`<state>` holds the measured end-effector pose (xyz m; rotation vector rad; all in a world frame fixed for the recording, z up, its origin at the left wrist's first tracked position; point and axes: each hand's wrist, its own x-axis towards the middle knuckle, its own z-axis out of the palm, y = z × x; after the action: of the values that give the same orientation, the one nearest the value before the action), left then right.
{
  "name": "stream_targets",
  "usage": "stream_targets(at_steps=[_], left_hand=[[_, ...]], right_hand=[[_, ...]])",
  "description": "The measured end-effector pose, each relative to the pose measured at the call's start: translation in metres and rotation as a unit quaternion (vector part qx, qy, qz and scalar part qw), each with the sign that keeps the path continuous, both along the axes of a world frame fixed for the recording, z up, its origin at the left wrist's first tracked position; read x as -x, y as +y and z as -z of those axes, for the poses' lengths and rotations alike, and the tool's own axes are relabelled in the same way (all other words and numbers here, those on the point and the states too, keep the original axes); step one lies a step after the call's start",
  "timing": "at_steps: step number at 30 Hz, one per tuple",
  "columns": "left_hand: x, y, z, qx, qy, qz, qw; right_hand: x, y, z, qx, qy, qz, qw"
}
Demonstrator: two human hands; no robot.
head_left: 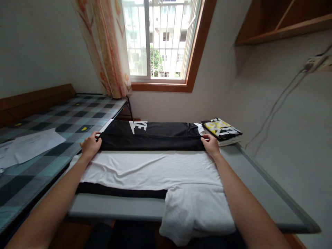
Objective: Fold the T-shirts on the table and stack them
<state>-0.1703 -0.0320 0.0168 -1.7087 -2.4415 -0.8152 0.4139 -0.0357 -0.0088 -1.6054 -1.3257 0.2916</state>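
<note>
A black T-shirt [160, 142] with white lettering lies sideways on the grey table, one long side turned over into a straight band. At its left end, my left hand [91, 144] is closed with thumb and fingertips pinching the black cloth. My right hand [210, 142] pinches the opposite end beside the collar. Nearer to me is spread a wrinkled white cloth part [145, 169], its sleeve [198, 211] draping over the front edge. Whether black and white cloth are one garment I cannot tell. A black strip [121, 191] shows along the white cloth's near side.
Folded clothes [221, 129] with a yellow, black and white print sit at the table's far right. The grey table [269, 186] meets the right wall. On the left, a checked bed [88, 119] holds paper sheets [33, 147]. A cable [275, 103] hangs from a socket.
</note>
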Motion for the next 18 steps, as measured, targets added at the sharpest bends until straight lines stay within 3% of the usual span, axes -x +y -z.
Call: stream_targets(at_steps=[8, 14, 18], left_hand=[[0.003, 0.002, 0.007, -0.005, 0.025, 0.005, 1.000], [0.004, 0.003, 0.009, -0.079, 0.017, 0.015, 0.997], [0.004, 0.005, 0.011, -0.040, 0.028, 0.016, 0.999]], right_hand=[[0.006, -0.004, -0.004, 0.020, -0.038, 0.030, 0.999], [0.010, -0.006, -0.008, -0.041, -0.123, 0.072, 0.989], [0.012, -0.005, -0.004, 0.030, -0.153, 0.092, 0.983]])
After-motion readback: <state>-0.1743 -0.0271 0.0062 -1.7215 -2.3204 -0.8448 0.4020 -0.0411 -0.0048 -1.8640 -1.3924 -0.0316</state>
